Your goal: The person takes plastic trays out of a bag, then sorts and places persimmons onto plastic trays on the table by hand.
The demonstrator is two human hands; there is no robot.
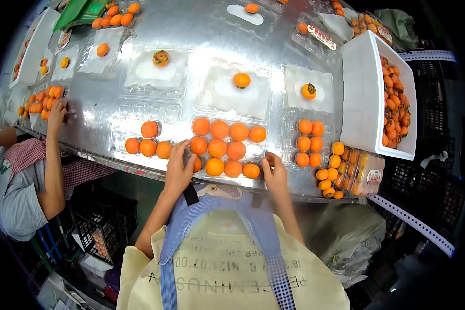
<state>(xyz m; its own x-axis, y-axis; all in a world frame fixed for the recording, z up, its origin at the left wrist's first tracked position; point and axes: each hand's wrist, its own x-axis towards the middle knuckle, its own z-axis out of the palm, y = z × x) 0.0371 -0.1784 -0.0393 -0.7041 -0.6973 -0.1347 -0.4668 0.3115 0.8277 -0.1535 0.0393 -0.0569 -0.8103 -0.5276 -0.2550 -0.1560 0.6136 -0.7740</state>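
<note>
A clear plastic tray holding rows of orange persimmons (217,148) lies in front of me at the table's near edge. My left hand (179,168) is closed at the tray's left side, its thumb against a partly covered persimmon (197,165). At the right side, my right hand (275,173) has its fingers curled in at the tray edge, close to the front corner persimmon (251,171). Behind this tray is its flat lid (217,98) with a white pad, and a single persimmon (242,80) sits on top.
Left and right are partly filled trays with persimmons (148,147) (310,143). A white foam box (359,88) of persimmons stands at right, beside a packed clear container (369,173). At far left, a co-worker's hand (57,114) touches fruit. A green basket (80,13) sits at the back.
</note>
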